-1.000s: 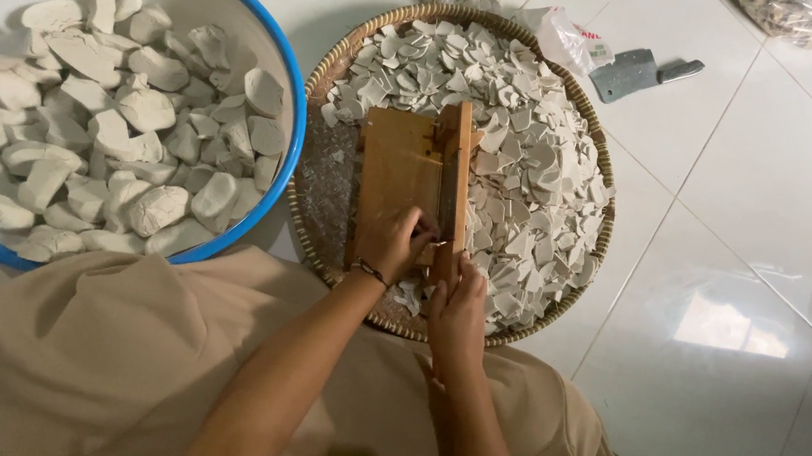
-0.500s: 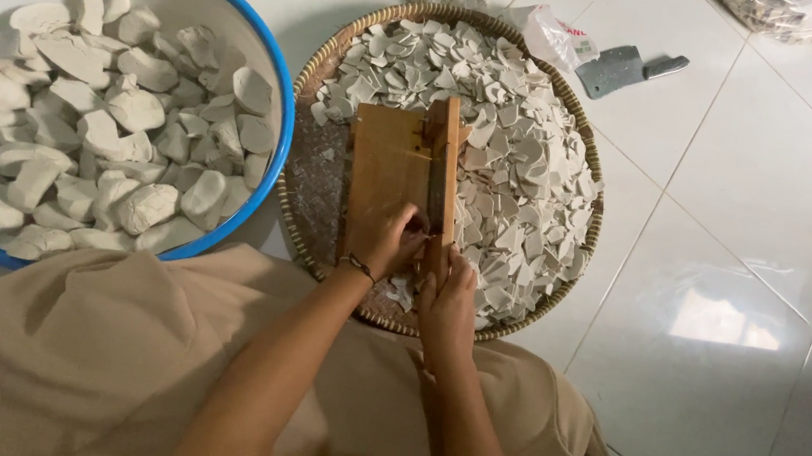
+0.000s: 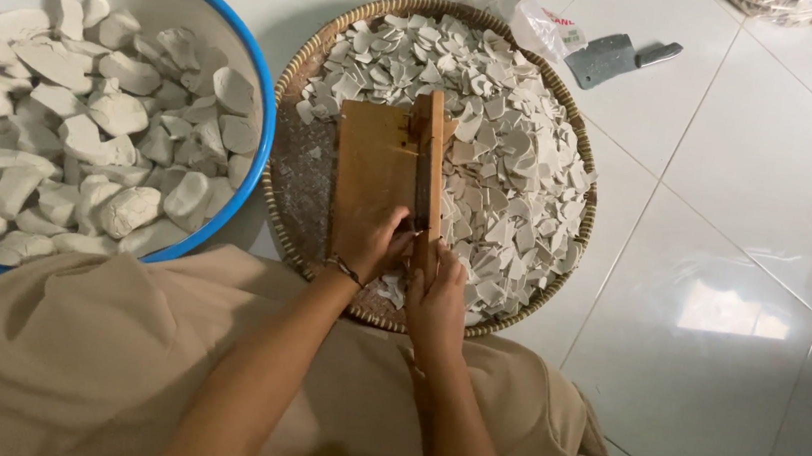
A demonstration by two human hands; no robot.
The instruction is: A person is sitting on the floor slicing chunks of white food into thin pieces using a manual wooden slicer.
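The left hand [image 3: 371, 244] rested on the near end of the wooden slicer board [image 3: 377, 170], fingers curled narrow over something small at the board's blade edge; whether a pale lump was pinched beneath them could not be confirmed, since the fingers covered that spot. The right hand [image 3: 436, 297] lay just beside it, closed around the near end of the upright wooden blade rail [image 3: 427, 175] that runs along the board's right edge.

The board's long axis ran away from the person, from the hands toward the far rim of the woven tray [image 3: 293, 171]. Both hands sat at the near end of that axis, the left over the flat face and the right against the rail, so the length of the board lay ahead of them. The left hand was the nearer one to the board's face.

The board lay inside the woven tray, on its left part. A heap of thin pale slices [image 3: 504, 158] filled the tray to the right of and beyond the rail, touching it.

Left of the tray, touching its rim, stood a blue-rimmed basin [image 3: 263, 102] filled with whole pale lumps [image 3: 84, 139]. The tray and basin stood on a white tiled floor [image 3: 732, 192]. Beyond the tray, well apart from the hands, lay a cleaver [image 3: 610, 58] beside a crumpled plastic bag [image 3: 538, 26].
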